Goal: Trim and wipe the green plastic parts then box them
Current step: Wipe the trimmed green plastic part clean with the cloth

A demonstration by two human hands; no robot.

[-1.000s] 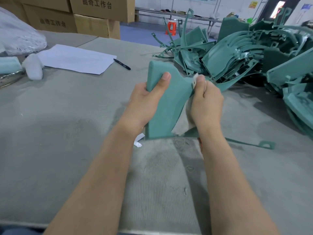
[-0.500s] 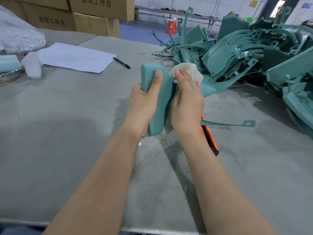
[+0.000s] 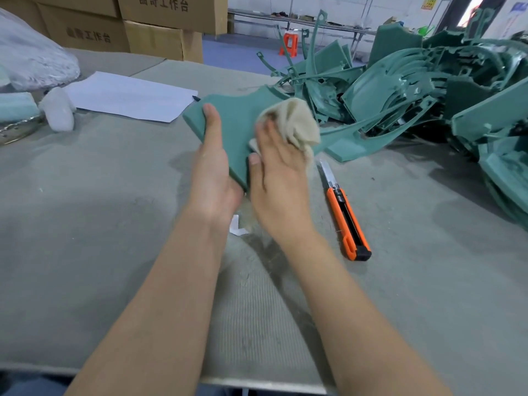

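Left hand [image 3: 214, 172]: the thumb lies straight along the upper face of the green part [image 3: 237, 121]; the remaining fingers pass under the part's near-left edge and are hidden, so the hand grips the part by that edge. Right hand [image 3: 277, 178]: the fingers are bunched around a beige cloth [image 3: 291, 124] and press it onto the upper face of the part; the hand is motion-blurred and single fingers cannot be told apart. The part is held above the table [image 3: 85, 195], tilted, at centre. Its left edge is straight and exposed, and its right portion is covered by the cloth. A small white scrap [image 3: 237, 227] lies on the table between the wrists. Just right of the right wrist lies an orange utility knife [image 3: 345, 215], blade extended toward the far side, apart from the hand. Far right, a pile of green parts [image 3: 428, 90] crowds the table, its near edge close to the cloth. Left of the hands the table surface is open up to a white sheet [image 3: 128, 95] at the far left. The table's metal near edge [image 3: 257, 384] runs beneath both forearms. Cardboard boxes [image 3: 160, 27] stand beyond the far edge.
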